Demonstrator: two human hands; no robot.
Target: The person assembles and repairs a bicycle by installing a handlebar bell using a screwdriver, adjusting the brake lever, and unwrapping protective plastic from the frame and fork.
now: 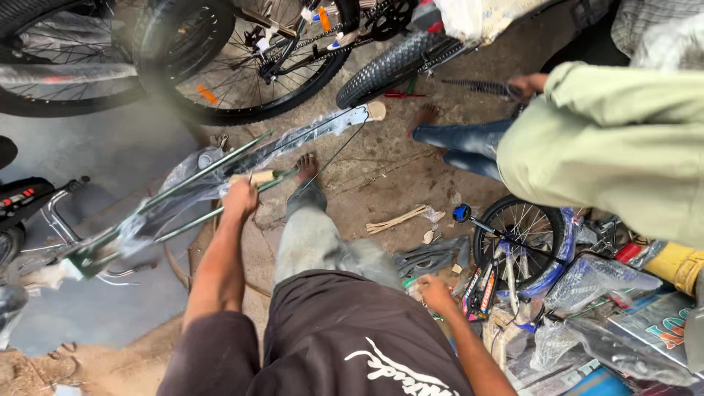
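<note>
Left hand point(240, 196) closed in a fist round a tube of the green metal bicycle frame wrapped in clear plastic film point(183, 194), gripping near a strip of tan tape. Frame lying slantwise from 8 o'clock up toward 1 o'clock of the view, its lower end near a chrome handlebar point(62, 220) and its upper end capped with a pale cardboard piece. Bare foot point(306, 167) just beside the frame, at 3 o'clock of the left hand, planted on the concrete floor point(381, 176).

Right hand point(438, 294) low at 5 o'clock of the view, fingers curled loosely, resting against a heap of clear plastic wrappings and small parts; whether anything sits in its grip cannot be told.

Small blue-rimmed children's bicycle wheel with black tyre point(521, 235) at 2 o'clock of the right hand, close by. Clear plastic bags point(594, 282) further toward 3 o'clock, contents unclear.

Large black-tyred bicycle wheel point(249, 66) at 12 o'clock, well apart from both hands. Another person in a light green sleeve point(609, 147) at 2 o'clock, their hand point(528, 84) by a black knobbly tyre point(389, 66).
</note>
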